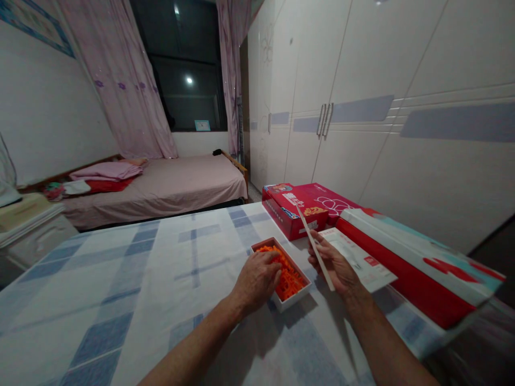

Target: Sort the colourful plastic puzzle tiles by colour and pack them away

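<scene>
Head view, centre: left hand [257, 280] sat in orange plastic-looking pieces [293, 282] in white rectangular box [295, 298], grasp unclear; right hand [335, 266] pinched long pale strip [316, 250], best held steady.

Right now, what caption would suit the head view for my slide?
Left hand at a white box of orange pieces, right hand holding a pale strip.

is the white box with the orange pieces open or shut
Open: no lid covers the white box, and the orange pieces inside show plainly, with the left hand partly over them.
</scene>
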Demonstrator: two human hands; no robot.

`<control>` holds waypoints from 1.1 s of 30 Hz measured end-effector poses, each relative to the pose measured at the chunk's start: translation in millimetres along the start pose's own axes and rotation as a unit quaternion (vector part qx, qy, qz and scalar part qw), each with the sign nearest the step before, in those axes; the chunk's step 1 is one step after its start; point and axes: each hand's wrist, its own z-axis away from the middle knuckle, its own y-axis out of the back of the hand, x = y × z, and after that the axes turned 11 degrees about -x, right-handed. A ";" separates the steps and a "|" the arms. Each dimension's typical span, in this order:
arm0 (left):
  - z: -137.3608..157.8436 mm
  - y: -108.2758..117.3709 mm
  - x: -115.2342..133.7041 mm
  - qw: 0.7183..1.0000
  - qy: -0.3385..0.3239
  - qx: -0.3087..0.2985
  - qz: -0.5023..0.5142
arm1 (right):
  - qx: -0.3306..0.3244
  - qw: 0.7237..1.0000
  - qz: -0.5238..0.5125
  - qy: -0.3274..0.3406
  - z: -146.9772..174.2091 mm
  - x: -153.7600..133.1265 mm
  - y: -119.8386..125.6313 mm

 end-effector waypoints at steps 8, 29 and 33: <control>-7.6 -2.1 -2.9 1.000 -0.021 -0.002 -0.018 | -0.011 1.000 0.025 0.009 -1.5 3.3 3.6; 23.1 8.7 -20.6 0.927 0.177 0.223 0.245 | -0.045 0.930 0.363 -0.031 -0.3 5.2 -39.1; 33.2 -5.6 -20.3 0.906 0.203 0.202 0.311 | -0.038 0.845 0.533 0.025 -17.7 13.3 -38.0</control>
